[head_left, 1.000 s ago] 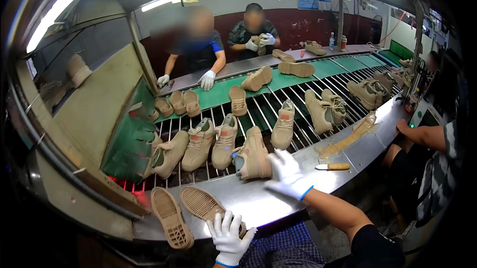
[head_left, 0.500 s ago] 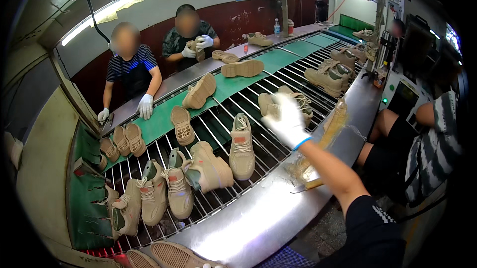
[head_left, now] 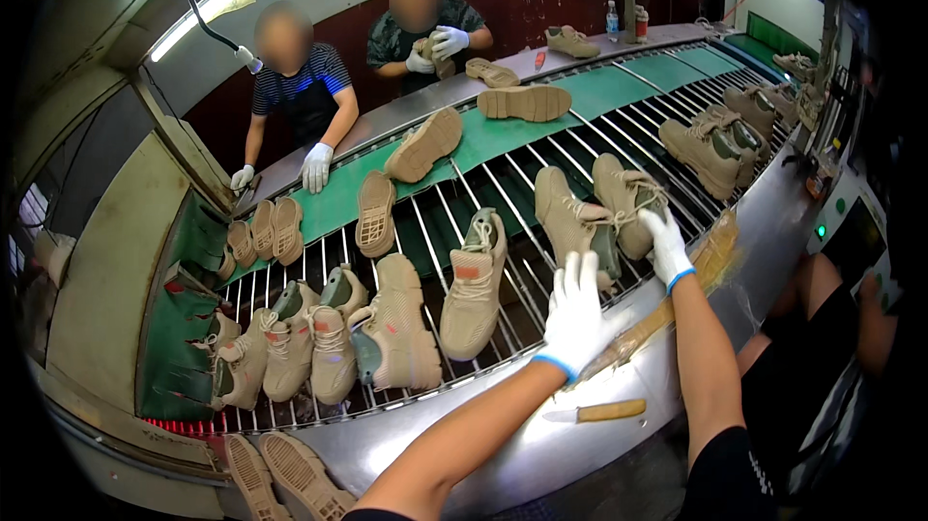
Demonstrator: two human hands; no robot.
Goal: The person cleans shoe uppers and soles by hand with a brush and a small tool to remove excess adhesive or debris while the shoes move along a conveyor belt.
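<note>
Over the right half of a metal rod rack point(head_left: 520, 281), the person's two white-gloved hands are reaching toward a pair of beige lace-up shoes. The right hand point(head_left: 667, 246) is touching the heel end of the farther-right shoe point(head_left: 619, 197); whether its fingers are gripping, I cannot tell. The left hand point(head_left: 578, 320) is staying open, its fingers extending toward the heel of the left shoe point(head_left: 561, 212), though contact is unclear. Both shoes are lying on the rods, their toes pointing away from the person.

Left of the pair, a shoe with a red patch point(head_left: 474, 279) is resting on the rods, and beside it a tilted shoe point(head_left: 401, 323) is showing its sole edge. Below the left hand, a knife point(head_left: 611, 411) with a yellowish handle is lying on the metal ledge point(head_left: 377, 444). Two soles point(head_left: 304, 473) are lying at the near left. Across the rack, a co-worker in camouflage point(head_left: 418, 18) is holding a shoe point(head_left: 437, 59), while a co-worker in stripes point(head_left: 304, 86) is resting gloved hands near the green strip point(head_left: 338, 202).
</note>
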